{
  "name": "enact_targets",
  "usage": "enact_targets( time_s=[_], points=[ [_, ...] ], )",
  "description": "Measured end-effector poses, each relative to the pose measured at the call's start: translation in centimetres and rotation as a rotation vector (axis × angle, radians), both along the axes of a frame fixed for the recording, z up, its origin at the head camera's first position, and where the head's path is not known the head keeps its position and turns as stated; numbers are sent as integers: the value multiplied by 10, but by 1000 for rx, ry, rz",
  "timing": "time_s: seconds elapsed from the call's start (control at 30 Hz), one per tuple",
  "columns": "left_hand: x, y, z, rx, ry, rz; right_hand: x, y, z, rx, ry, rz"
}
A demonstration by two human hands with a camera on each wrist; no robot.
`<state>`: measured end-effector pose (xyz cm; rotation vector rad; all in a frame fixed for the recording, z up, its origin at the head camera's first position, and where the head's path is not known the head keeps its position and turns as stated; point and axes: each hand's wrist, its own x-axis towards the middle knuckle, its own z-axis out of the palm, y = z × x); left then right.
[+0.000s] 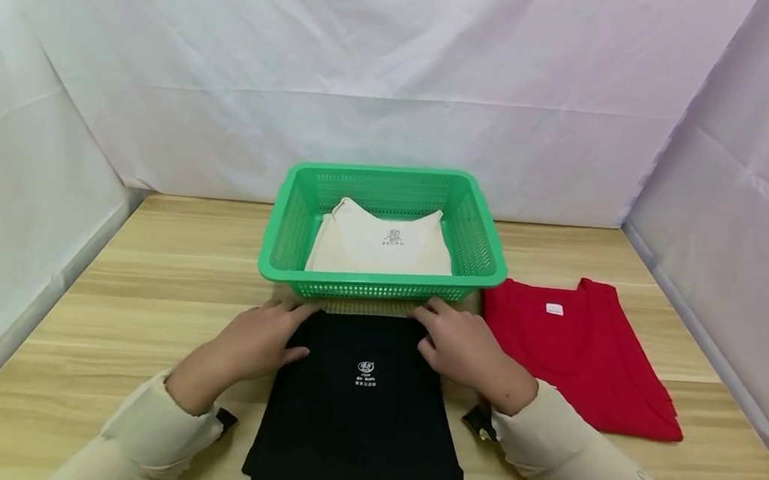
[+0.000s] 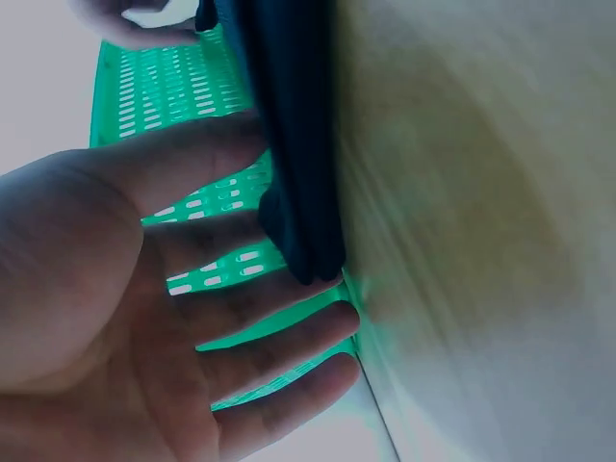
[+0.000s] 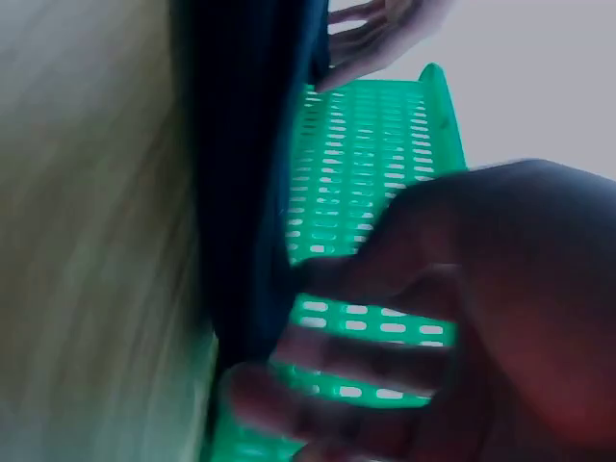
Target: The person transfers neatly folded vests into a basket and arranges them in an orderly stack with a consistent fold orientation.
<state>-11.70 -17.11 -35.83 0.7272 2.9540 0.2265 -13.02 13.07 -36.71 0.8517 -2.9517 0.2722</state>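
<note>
A folded black top (image 1: 360, 419) with a small white print lies flat on the table at the near middle. My left hand (image 1: 259, 341) touches its upper left corner, fingers extended; in the left wrist view the fingers (image 2: 279, 371) look nearly straight beside the dark cloth (image 2: 298, 144). At the upper right corner, my right hand (image 1: 460, 348) rests with loosely bent fingers. The right wrist view is blurred there, with a thumb and fingers (image 3: 337, 371) against the fabric edge (image 3: 245, 241). Neither hand visibly curls round the cloth.
Just beyond the black top stands a green basket (image 1: 381, 279) with a folded cream top (image 1: 390, 248) inside. A red tank top (image 1: 553, 336) with a white label lies on the wooden table (image 1: 172, 268) at the right. White cloth walls (image 1: 398, 60) enclose the back and sides.
</note>
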Motion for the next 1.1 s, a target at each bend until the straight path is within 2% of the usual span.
enact_targets(
  time_s=[0.13,0.3,0.47,0.77,0.87,1.1],
  points=[
    [-1,-2,-3,19,-24,32,-2,3,-10,41,-43,39],
    [-4,-5,-2,21,-20,38,-8,7,-13,12,-51,107],
    [-7,-5,-1,38,-11,12,-14,13,-14,-59,-140,78],
    [-14,-9,-4,100,-89,-7,-22,16,-17,-253,-320,39],
    [-15,-10,-5,109,-104,-6,-22,17,-17,-265,-336,14],
    [-15,-11,-6,127,-133,17,-23,17,-20,-290,-345,23]
  ],
)
